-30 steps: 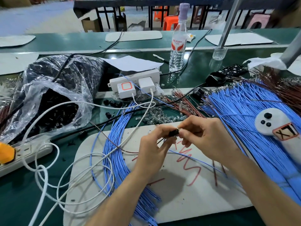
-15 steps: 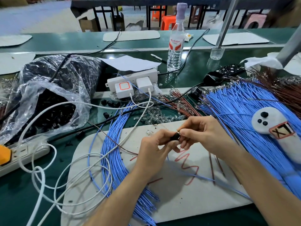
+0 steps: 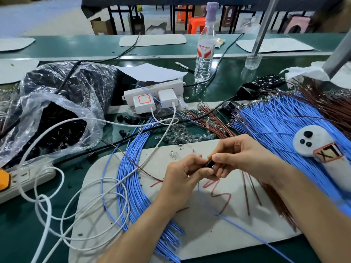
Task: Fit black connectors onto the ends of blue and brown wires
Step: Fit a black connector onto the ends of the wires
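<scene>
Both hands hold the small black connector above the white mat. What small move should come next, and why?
Probably press the wire end deeper into the black connector. The left hand and right hand both pinch it, and a blue wire trails from under them, so the fitting seems not yet finished.

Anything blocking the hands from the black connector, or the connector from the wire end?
Nothing visible. The left hand and right hand both pinch the black connector between them, above the white mat. A blue wire trails away below the hands; its end is hidden by the fingers.
</scene>
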The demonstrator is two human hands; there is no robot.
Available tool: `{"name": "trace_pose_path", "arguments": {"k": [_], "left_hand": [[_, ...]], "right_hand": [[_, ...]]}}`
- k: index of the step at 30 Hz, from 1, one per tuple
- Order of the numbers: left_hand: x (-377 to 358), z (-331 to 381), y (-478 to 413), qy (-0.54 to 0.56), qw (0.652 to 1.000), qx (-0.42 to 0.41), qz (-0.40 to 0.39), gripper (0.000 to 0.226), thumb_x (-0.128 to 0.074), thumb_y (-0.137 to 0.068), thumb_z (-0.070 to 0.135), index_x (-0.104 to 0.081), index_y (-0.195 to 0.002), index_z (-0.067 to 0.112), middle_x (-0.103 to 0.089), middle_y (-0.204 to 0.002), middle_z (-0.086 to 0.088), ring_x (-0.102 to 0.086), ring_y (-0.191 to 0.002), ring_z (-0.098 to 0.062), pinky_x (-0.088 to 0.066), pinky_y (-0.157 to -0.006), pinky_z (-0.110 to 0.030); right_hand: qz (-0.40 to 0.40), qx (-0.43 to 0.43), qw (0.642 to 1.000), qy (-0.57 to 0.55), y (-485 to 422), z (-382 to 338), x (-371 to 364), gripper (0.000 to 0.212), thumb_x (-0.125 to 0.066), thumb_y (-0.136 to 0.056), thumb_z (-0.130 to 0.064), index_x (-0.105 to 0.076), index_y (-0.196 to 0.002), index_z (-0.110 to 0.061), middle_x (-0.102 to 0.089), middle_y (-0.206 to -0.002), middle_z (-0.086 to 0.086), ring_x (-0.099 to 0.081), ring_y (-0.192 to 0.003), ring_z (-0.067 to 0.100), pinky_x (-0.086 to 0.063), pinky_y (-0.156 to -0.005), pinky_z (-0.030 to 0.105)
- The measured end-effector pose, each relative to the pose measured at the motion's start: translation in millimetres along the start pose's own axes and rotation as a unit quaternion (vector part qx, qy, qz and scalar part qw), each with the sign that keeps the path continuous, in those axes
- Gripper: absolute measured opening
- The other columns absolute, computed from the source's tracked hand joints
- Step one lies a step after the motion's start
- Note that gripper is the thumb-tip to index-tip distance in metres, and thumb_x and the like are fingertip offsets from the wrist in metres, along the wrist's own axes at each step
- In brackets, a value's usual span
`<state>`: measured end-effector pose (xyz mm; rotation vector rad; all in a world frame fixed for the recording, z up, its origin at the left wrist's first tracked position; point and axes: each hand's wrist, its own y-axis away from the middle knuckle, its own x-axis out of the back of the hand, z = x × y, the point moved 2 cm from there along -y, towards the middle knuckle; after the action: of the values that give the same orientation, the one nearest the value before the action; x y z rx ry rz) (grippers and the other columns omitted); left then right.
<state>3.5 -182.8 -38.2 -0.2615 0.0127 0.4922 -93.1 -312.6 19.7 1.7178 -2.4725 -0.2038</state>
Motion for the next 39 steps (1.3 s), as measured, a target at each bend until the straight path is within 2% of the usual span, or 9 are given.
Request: {"name": "trace_pose_path", "arguments": {"k": [2, 6, 10, 15, 21, 26, 30, 33, 39], "left_hand": [[0.0, 1.6, -0.2, 0.04, 0.999, 0.017, 0.008, 0.018, -0.066, -0.074, 0.014, -0.061, -0.09, 0.007, -0.074, -0.076, 0.0, -0.073, -0.072, -0.015, -0.055, -0.072, -0.022], [0.4, 4.8, -3.7, 0.061, 0.998, 0.027, -0.003, 0.016, -0.065, -0.076, 0.014, -0.062, -0.09, 0.008, -0.074, -0.075, 0.001, -0.072, -0.071, -0.017, -0.055, -0.07, -0.022], [2.6, 4.1, -5.8, -0.006, 1.0, 0.022, 0.0, 0.014, -0.064, -0.082, 0.021, -0.063, -0.095, 0.016, -0.072, -0.074, -0.003, -0.07, -0.064, -0.022, -0.055, -0.067, -0.029], [8.4, -1.1, -7.0, -0.087, 0.996, 0.023, 0.026, 0.016, -0.062, -0.091, 0.004, -0.067, -0.1, 0.016, -0.069, -0.075, 0.005, -0.064, -0.063, -0.012, -0.053, -0.064, -0.023], [10.4, -0.6, -9.3, -0.103, 0.994, 0.03, 0.021, 0.012, -0.061, -0.091, 0.006, -0.069, -0.094, 0.014, -0.067, -0.068, 0.006, -0.06, -0.057, -0.009, -0.05, -0.06, -0.022], [10.7, -1.4, -8.1, -0.106, 0.993, 0.04, 0.039, 0.012, -0.059, -0.093, 0.009, -0.069, -0.089, 0.015, -0.065, -0.063, 0.003, -0.056, -0.053, -0.01, -0.047, -0.056, -0.023], [8.8, 0.1, -6.8, -0.085, 0.995, 0.039, 0.026, 0.015, -0.059, -0.092, 0.005, -0.068, -0.087, 0.016, -0.066, -0.061, 0.003, -0.058, -0.05, -0.009, -0.047, -0.053, -0.018], [6.4, 0.6, -6.2, -0.05, 0.998, 0.04, 0.015, 0.008, -0.06, -0.087, 0.016, -0.068, -0.087, 0.017, -0.069, -0.063, 0.003, -0.064, -0.053, -0.014, -0.052, -0.056, -0.022], [8.1, -0.5, -5.8, -0.006, 0.999, 0.042, 0.002, 0.015, -0.058, -0.086, 0.019, -0.066, -0.088, 0.007, -0.071, -0.065, -0.003, -0.067, -0.052, -0.019, -0.053, -0.055, -0.022]], "right_hand": [[0.007, 0.004, 1.0, -0.018, -1.4, 3.8, -1.0, 0.02, -0.068, -0.072, -0.008, -0.064, -0.082, 0.009, -0.066, -0.063, 0.021, -0.065, -0.051, 0.024, -0.053, -0.05, 0.023], [0.018, 0.004, 0.998, -0.053, -3.4, 7.2, -1.7, 0.019, -0.068, -0.072, -0.01, -0.063, -0.079, 0.007, -0.066, -0.064, 0.02, -0.063, -0.05, 0.022, -0.052, -0.048, 0.022], [0.045, 0.007, 0.996, -0.076, -4.4, 11.5, -2.8, 0.017, -0.066, -0.074, -0.009, -0.059, -0.077, 0.005, -0.064, -0.062, 0.017, -0.062, -0.049, 0.021, -0.05, -0.046, 0.022], [0.059, 0.021, 0.997, -0.054, -8.4, 15.2, -7.8, 0.005, -0.059, -0.084, 0.007, -0.057, -0.083, 0.003, -0.062, -0.061, 0.019, -0.058, -0.048, 0.024, -0.049, -0.046, 0.025], [0.065, 0.057, 0.996, 0.02, -11.0, 17.6, -12.0, 0.003, -0.057, -0.089, 0.005, -0.055, -0.087, 0.004, -0.064, -0.066, 0.024, -0.063, -0.049, 0.024, -0.053, -0.049, 0.027], [0.084, 0.094, 0.989, 0.08, -14.0, 25.9, -11.5, 0.008, -0.06, -0.089, 0.003, -0.058, -0.081, 0.003, -0.064, -0.06, 0.011, -0.061, -0.049, 0.024, -0.052, -0.047, 0.028], [0.064, 0.096, 0.993, 0.033, -13.5, 29.5, -10.6, 0.011, -0.065, -0.083, -0.005, -0.058, -0.077, 0.0, -0.065, -0.059, 0.011, -0.062, -0.048, 0.021, -0.051, -0.046, 0.025], [0.05, 0.083, 0.995, -0.007, -13.1, 32.1, -10.9, 0.017, -0.066, -0.076, -0.015, -0.058, -0.076, 0.0, -0.065, -0.059, 0.013, -0.063, -0.048, 0.02, -0.052, -0.046, 0.024], [0.045, 0.075, 0.994, -0.067, -14.2, 37.1, -11.3, 0.018, -0.067, -0.075, -0.012, -0.058, -0.075, 0.004, -0.065, -0.058, 0.013, -0.063, -0.046, 0.02, -0.052, -0.045, 0.024]]}}
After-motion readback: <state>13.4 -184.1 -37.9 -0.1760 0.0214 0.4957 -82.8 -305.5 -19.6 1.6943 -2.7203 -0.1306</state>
